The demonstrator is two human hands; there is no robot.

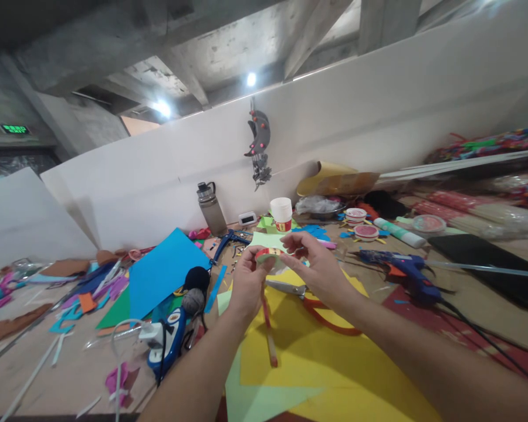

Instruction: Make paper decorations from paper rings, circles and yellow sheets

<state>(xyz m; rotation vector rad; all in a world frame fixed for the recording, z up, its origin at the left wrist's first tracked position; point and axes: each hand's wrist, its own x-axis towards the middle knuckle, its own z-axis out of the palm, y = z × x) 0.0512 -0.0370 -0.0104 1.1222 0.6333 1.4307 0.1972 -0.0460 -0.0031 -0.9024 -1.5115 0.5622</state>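
Note:
My left hand and my right hand meet above the table, both pinched on a small paper cup with a red and yellow band, held on its side. A thin red strip hangs down from under my left hand over the yellow paper sheet. Orange-handled scissors lie on that sheet just below my right hand.
A blue glue gun with its cord lies at the right. A second glue gun rests at the left beside a blue paper sheet. A water bottle, stacked cups, lids and paper scraps crowd the back, by a white wall.

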